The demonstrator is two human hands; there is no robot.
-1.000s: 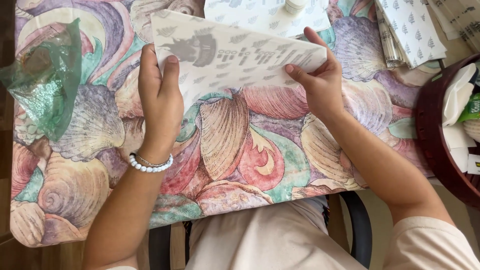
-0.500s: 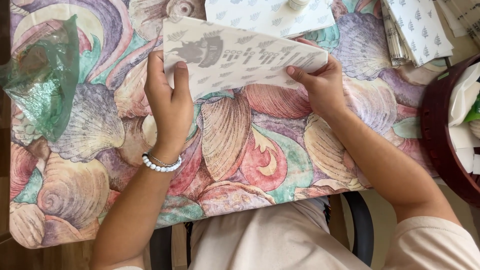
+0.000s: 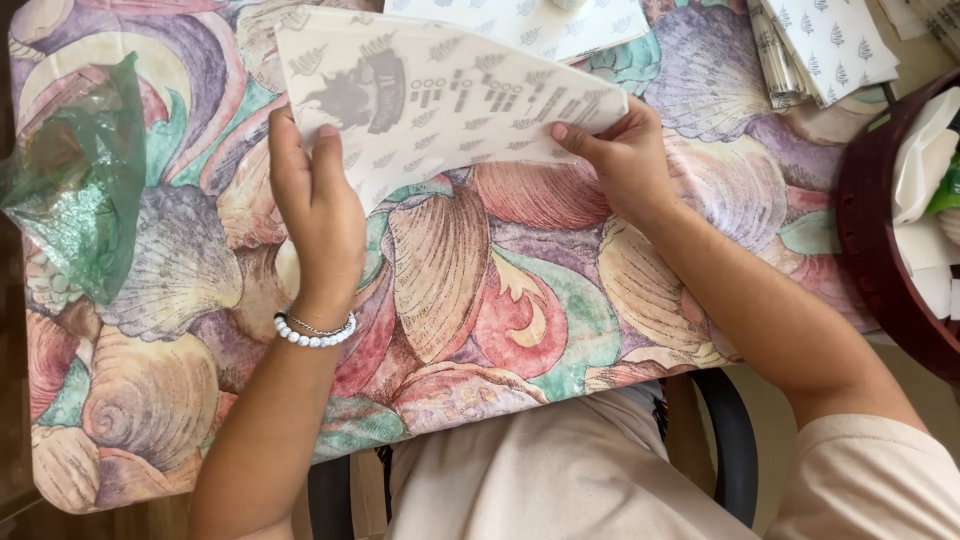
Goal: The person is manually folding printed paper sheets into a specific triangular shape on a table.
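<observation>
Two hands hold one sheet of white paper (image 3: 450, 95) printed with a grey leaf pattern, raised slightly above the far part of the counter (image 3: 480, 300), which carries a shell-patterned cloth. The left hand (image 3: 318, 215) has its grip closed on the sheet's near left edge, fingers lying on the upper face. The right hand (image 3: 625, 160) has its grip pinched on the near right corner, thumb on top. A beaded bracelet (image 3: 315, 330) sits on the left wrist. A crumpled green plastic bag (image 3: 85, 190) lies at the left edge of the counter. More white patterned sheets (image 3: 825, 45) are stacked at the far right. A dark red basket (image 3: 880, 250) stands at the right edge.
</observation>
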